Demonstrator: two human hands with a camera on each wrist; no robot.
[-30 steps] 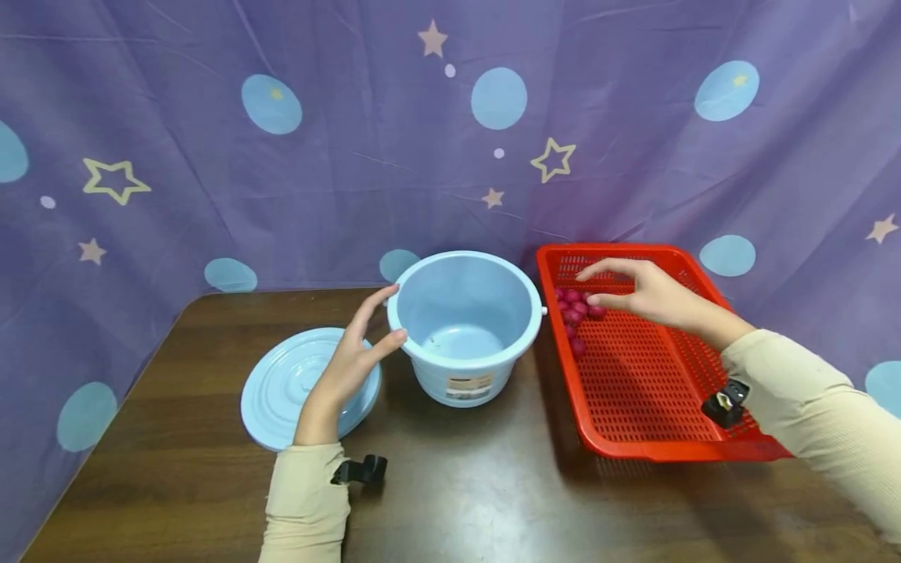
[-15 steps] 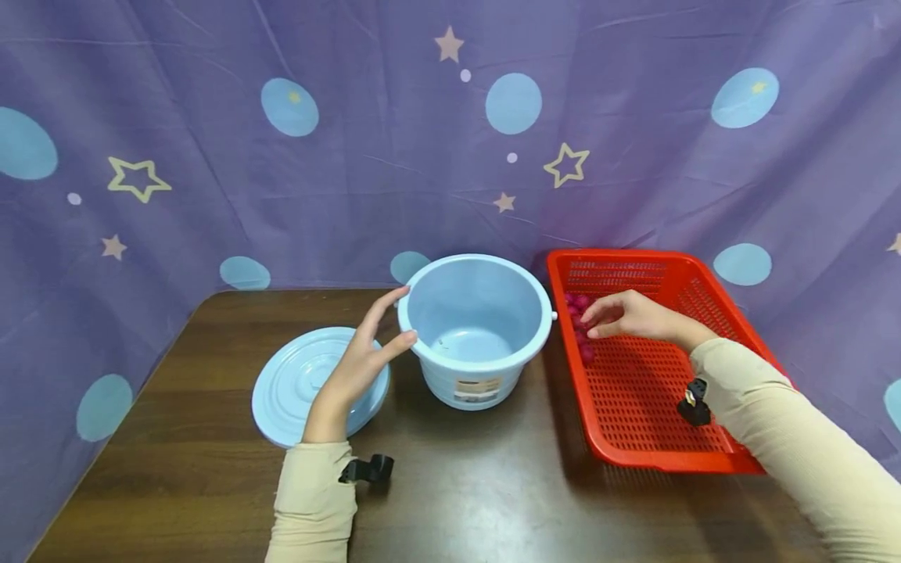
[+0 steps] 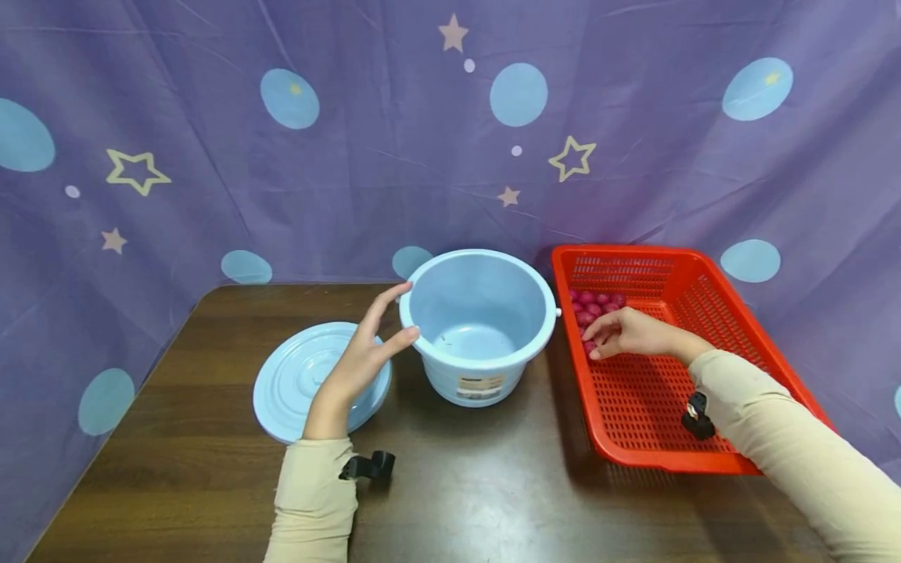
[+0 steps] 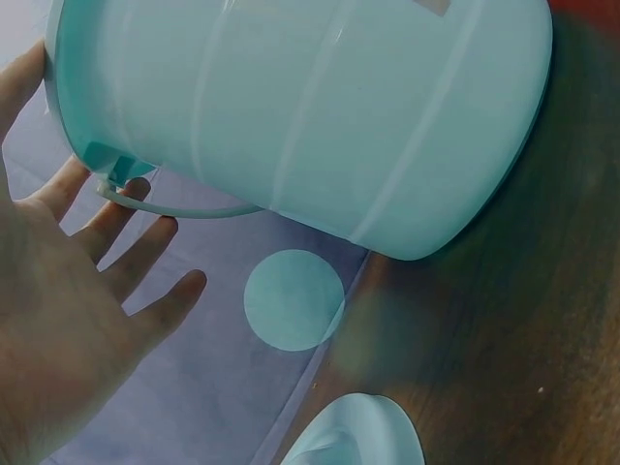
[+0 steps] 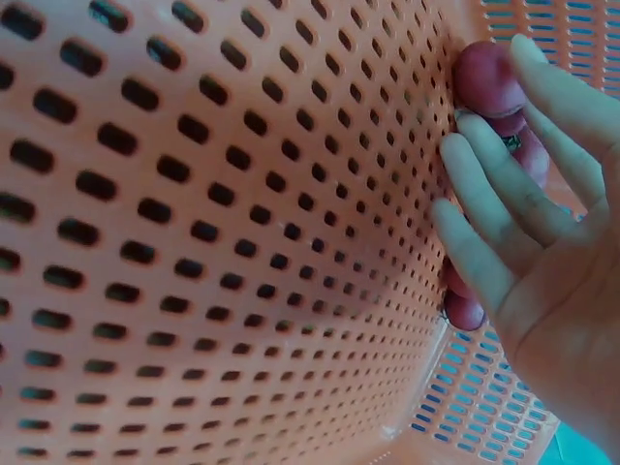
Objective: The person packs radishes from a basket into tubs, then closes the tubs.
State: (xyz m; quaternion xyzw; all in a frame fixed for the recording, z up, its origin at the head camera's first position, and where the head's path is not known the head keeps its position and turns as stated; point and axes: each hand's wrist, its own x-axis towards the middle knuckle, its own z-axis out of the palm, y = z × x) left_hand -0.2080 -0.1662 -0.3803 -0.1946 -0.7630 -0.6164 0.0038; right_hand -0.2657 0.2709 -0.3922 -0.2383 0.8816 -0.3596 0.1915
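Observation:
A light-blue bucket (image 3: 479, 377) stands upright in the middle of the table. My left hand (image 3: 355, 375) is spread at its left side, thumb and index fingertips at the rim; the other fingers lie near the bucket's handle (image 4: 184, 210). To the right is a red plastic basket (image 3: 662, 399) with several small, round, pinkish-red radishes (image 3: 587, 299) along its left side. My right hand (image 3: 637, 332) reaches into it, thumb and fingertips around one radish (image 5: 487, 82). In the head view the fingers partly hide that radish.
A round light-blue lid (image 3: 288, 391) lies on the brown wooden table (image 3: 450, 500), left of the bucket and partly behind my left hand. A purple curtain (image 3: 394, 117) with stars and dots hangs right behind the table.
My right hand has moved down into the basket, its thumb and fingers drawing closer together around a radish. The left hand stays at the bucket rim. The head view has shifted slightly.

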